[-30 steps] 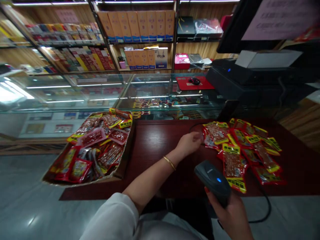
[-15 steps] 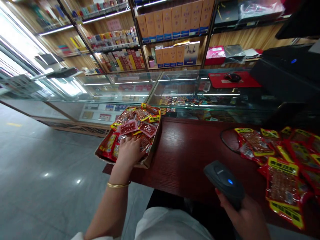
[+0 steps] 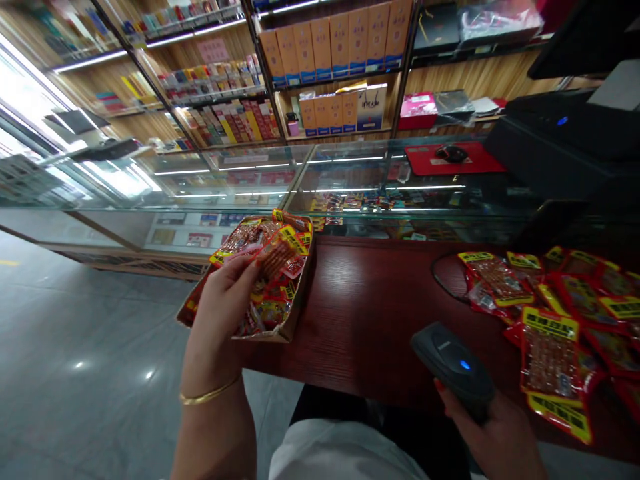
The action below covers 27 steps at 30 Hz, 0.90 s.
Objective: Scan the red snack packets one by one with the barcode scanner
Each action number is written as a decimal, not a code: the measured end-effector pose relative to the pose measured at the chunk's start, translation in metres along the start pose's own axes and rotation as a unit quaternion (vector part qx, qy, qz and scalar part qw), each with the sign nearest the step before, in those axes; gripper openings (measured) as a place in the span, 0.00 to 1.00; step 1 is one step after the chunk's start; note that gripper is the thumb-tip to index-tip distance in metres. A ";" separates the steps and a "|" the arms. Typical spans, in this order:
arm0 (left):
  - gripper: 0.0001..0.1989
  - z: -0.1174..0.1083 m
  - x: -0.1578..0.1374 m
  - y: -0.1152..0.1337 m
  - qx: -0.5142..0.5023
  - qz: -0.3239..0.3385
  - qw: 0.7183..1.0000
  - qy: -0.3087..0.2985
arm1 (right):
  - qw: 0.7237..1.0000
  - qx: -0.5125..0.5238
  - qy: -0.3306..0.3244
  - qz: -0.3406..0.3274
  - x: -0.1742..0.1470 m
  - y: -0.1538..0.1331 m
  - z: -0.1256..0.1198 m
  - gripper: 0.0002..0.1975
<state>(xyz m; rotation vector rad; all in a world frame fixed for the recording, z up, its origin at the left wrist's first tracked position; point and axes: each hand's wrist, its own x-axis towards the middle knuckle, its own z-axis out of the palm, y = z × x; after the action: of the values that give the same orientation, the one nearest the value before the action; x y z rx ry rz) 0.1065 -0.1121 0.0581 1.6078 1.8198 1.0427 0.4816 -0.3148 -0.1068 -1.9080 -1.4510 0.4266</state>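
My left hand (image 3: pixel 227 293) pinches a snack packet (image 3: pixel 278 259) with a yellow label and brown strips showing through its clear front. It holds the packet tilted just above a cardboard box (image 3: pixel 286 331) full of similar red and yellow packets. A gold bangle (image 3: pixel 209 393) circles that wrist. At the lower right, my right hand (image 3: pixel 505 427) is wrapped round the handle of a dark barcode scanner (image 3: pixel 453 370) with a blue light on top. The scanner's head points up and left over the dark red wooden table (image 3: pixel 360 300).
A pile of snack packets (image 3: pixel 553 353) covers the table's right side, with a black cable (image 3: pixel 443 283) beside it. Behind stands a glass display counter (image 3: pixel 240 180) carrying a mouse (image 3: pixel 451 153) on a red mat (image 3: pixel 415 162). Shelves hold tall boxes (image 3: pixel 340 47).
My left hand has drawn a packet up out of the box and moved slightly left. The right hand keeps hold of the scanner. The whole view has shifted a little.
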 end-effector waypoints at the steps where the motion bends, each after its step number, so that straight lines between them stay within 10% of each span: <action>1: 0.23 0.014 -0.001 0.007 -0.072 -0.001 0.997 -0.035 | 1.000 0.005 0.002 0.008 0.001 -0.004 0.000 0.19; 7: 0.15 0.151 -0.003 0.028 -0.376 -0.105 0.873 -0.294 | 0.999 0.026 0.010 -0.017 0.008 -0.023 -0.004 0.16; 12: 0.17 0.228 -0.002 0.009 -0.473 -0.215 0.784 -0.340 | 0.999 0.020 0.018 -0.027 0.009 -0.023 -0.009 0.16; 18: 0.13 0.236 -0.002 -0.009 -0.478 -0.227 0.783 -0.327 | 1.000 0.008 0.014 -0.016 0.011 -0.024 -0.006 0.16; 22: 0.09 0.225 0.006 -0.011 -0.531 -0.276 0.698 -0.394 | 1.000 0.016 0.001 -0.011 0.013 -0.026 -0.002 0.16; 27: 0.31 0.212 0.007 -0.007 -0.555 -0.300 0.628 -0.455 | 0.999 0.026 -0.002 -0.029 0.016 -0.029 0.000 0.16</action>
<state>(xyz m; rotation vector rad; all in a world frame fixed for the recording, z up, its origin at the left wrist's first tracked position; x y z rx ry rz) 0.2666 -0.0585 -0.0705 0.4284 0.5619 0.5548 0.4660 -0.2956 -0.0841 -1.8196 -1.4793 0.4370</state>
